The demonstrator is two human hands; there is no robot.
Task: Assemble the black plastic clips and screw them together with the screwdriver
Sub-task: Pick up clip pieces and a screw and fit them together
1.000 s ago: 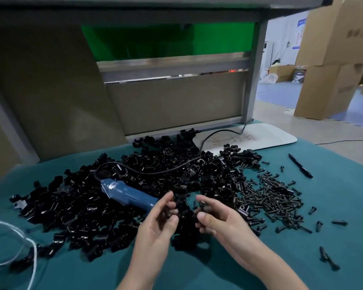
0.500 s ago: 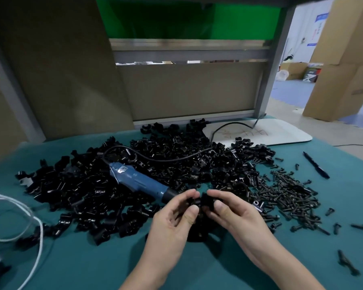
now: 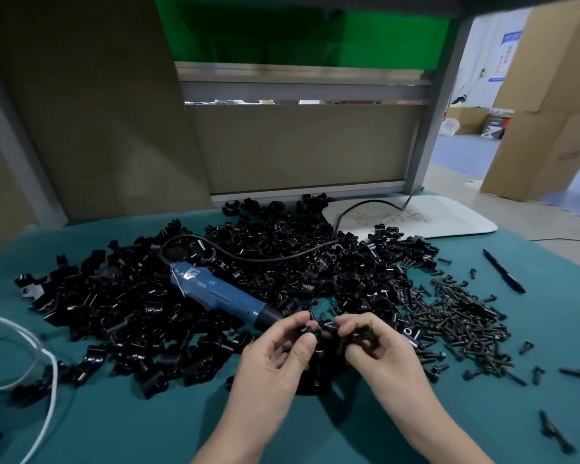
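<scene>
We see the left hand (image 3: 275,361) and the right hand (image 3: 384,358) each pinching black clip pieces (image 3: 325,331), close together near the nose of the screwdriver (image 3: 221,293); the joint is too dark to judge. Misaligned halves could slip and fall into the pile (image 3: 315,283).

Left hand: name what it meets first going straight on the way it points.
Probably the pile of clips just beyond the clip the left hand pinches, beside the screwdriver; depth is unclear.
</scene>
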